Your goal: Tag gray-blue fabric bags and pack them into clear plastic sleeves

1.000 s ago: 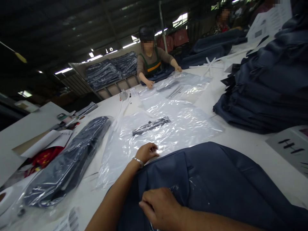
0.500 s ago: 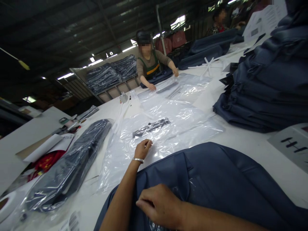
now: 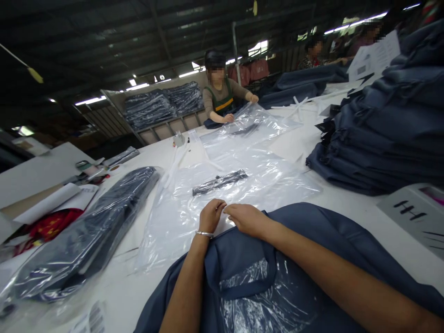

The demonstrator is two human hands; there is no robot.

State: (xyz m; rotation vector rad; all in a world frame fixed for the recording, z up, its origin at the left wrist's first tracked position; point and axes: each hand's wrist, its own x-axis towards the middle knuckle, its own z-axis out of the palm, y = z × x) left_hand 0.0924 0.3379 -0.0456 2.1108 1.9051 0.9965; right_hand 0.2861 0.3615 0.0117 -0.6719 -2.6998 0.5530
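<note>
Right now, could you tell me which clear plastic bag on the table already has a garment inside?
The filled bag on the far left, bulging with dark fabric. The flat bag at the centre and the co-worker's bag hold no garment.

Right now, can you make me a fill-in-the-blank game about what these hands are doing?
The left hand and right hand meet at a clear plastic bag on the ____ table.
A silver ____ circles the left wrist.
The garment under both arms is dark ____.
Missing words: white, bracelet, blue.
</note>
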